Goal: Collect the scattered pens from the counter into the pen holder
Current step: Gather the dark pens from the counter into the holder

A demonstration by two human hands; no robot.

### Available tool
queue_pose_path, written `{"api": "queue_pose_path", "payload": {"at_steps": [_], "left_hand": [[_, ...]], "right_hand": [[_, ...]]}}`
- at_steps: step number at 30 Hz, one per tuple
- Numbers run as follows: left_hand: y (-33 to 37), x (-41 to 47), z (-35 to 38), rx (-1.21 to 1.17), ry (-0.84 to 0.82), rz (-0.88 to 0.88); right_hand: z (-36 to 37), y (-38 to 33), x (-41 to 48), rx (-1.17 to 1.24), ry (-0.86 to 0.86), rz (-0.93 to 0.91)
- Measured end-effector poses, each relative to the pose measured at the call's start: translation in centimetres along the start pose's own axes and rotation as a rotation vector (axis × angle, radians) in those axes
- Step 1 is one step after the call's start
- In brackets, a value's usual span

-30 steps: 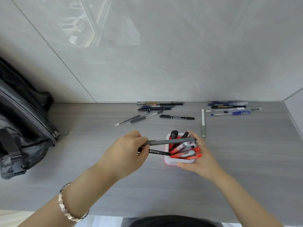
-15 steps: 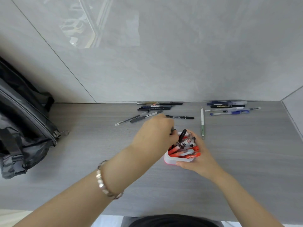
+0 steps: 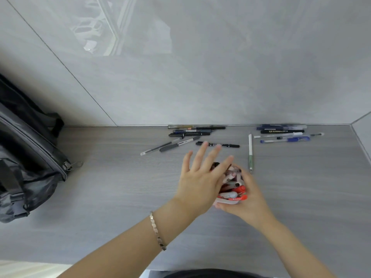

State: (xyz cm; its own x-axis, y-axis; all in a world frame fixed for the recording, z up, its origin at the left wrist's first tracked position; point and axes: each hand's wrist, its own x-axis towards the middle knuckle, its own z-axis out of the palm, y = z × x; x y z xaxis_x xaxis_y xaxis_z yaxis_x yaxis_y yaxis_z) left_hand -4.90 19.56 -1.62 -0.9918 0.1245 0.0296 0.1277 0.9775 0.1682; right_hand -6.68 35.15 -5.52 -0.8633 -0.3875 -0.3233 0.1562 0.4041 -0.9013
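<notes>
A small white and red pen holder (image 3: 226, 201) sits mid-counter, stuffed with red, grey and black pens. My right hand (image 3: 249, 199) wraps around its right side and grips it. My left hand (image 3: 200, 181) hovers over the holder's left part with fingers spread and nothing in it, hiding much of the holder. Loose pens lie behind: a black marker (image 3: 224, 145) just beyond my fingertips, a white and green pen (image 3: 250, 153) to the right, a cluster of dark pens (image 3: 190, 132) by the wall, and a group of blue pens (image 3: 285, 134) at the far right.
A black and grey bag (image 3: 30, 153) stands at the left end of the grey counter (image 3: 120, 187), against the tiled wall. Two grey pens (image 3: 170, 146) lie slanted left of the black marker. The counter's front edge runs along the bottom.
My left hand carried a grey pen and a black pen to the holder, dropped them in, and now has opened its fingers. My right hand has kept its hold on the holder.
</notes>
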Motion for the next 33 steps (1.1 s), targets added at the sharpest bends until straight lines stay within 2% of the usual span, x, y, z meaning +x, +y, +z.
{"api": "queue_pose_path", "payload": {"at_steps": [2, 4, 6, 7, 8, 10, 13, 15, 17, 20, 23, 30, 32, 33], "left_hand": [[0.2, 0.5, -0.6, -0.032, -0.083, -0.047], [0.4, 0.8, -0.7, -0.076, -0.051, 0.059], [-0.5, 1.4, -1.3, -0.249, -0.061, 0.099], [-1.6, 1.8, -1.5, -0.358, -0.089, 0.043], [-3.0, 2.2, -1.2, -0.421, -0.036, -0.049], [-7.1, 2.9, 0.1, -0.409, 0.033, -0.298], [-12.8, 2.9, 2.1, -0.293, -0.086, -0.681], [-14.7, 2.5, 2.9, -0.319, -0.175, -0.798], [-15.4, 2.4, 3.6, -0.407, -0.218, -0.787], [-15.0, 3.1, 4.1, -0.509, -0.168, -0.673], [-14.2, 4.2, 4.4, -0.367, -0.171, -0.549], [-13.3, 4.2, 4.0, 0.047, -0.451, -0.317], [-12.7, 2.5, 3.3, 0.014, -0.439, -0.32], [-12.3, 1.5, 2.5, -0.099, -0.419, -0.367]], "right_hand": [[0.1, -0.4, 0.1, 0.012, 0.008, 0.001], [0.1, -0.5, 0.3, 0.007, -0.011, -0.002], [0.1, -0.5, 0.7, -0.013, -0.02, -0.012], [0.1, -0.2, 1.0, -0.003, -0.015, -0.008], [0.1, -0.1, 1.1, 0.027, -0.014, 0.008], [0.2, 0.0, 1.2, 0.053, -0.021, 0.012], [0.1, -0.1, 1.3, 0.065, -0.021, 0.012], [0.1, 0.2, 1.5, 0.063, -0.028, 0.019], [0.2, 0.7, 1.6, 0.038, -0.041, 0.017], [0.2, 1.2, 1.7, 0.036, -0.049, 0.028], [0.4, 1.2, 1.8, 0.015, -0.036, 0.036], [0.7, 1.3, 1.9, 0.041, -0.017, 0.028], [0.6, 1.1, 1.8, 0.041, -0.013, 0.021], [0.5, 1.1, 1.8, 0.05, -0.014, 0.013]]}}
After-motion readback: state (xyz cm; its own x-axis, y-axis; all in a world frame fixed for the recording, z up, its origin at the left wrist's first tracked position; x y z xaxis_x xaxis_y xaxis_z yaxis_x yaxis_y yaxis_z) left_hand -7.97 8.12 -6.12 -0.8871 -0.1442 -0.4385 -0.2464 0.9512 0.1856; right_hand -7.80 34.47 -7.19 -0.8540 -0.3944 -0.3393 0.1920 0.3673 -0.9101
